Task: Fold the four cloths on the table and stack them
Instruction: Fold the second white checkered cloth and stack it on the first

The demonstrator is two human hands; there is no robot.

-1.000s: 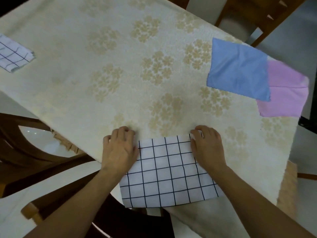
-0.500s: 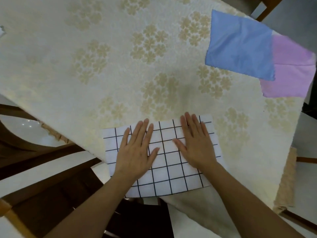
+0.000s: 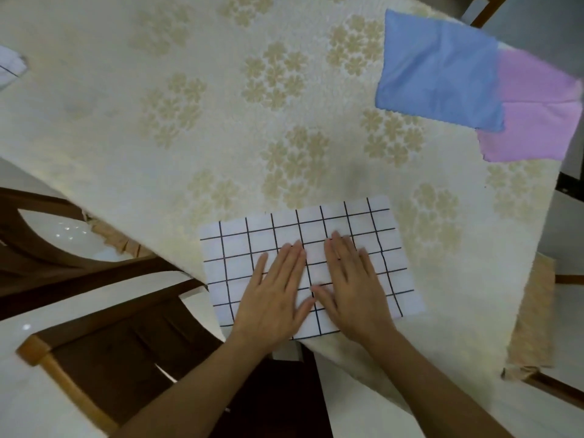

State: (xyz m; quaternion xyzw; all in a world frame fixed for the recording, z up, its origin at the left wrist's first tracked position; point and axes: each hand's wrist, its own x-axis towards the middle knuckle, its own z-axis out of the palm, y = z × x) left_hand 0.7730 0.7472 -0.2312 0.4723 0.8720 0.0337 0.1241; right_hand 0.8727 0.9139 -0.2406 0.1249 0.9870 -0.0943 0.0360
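Note:
A white cloth with a black grid (image 3: 347, 229) lies folded flat at the near edge of the table. My left hand (image 3: 275, 295) and my right hand (image 3: 354, 286) press side by side on its middle, fingers straight, thumbs almost touching. At the far right a blue cloth (image 3: 439, 67) lies spread out and overlaps a pink cloth (image 3: 534, 121). The corner of another white grid cloth (image 3: 9, 66) shows at the left frame edge; the rest of it is out of view.
The table wears a cream tablecloth with a floral pattern (image 3: 189, 121), which hangs over the near edge. A dark wooden chair (image 3: 104, 349) stands below the edge at the left. Another chair's leg (image 3: 486, 11) shows at the top right.
My hands went from gripping the grid cloth's far edge to lying flat on it, then slid together toward its middle. The view shifted, so the left grid cloth is nearly out of frame.

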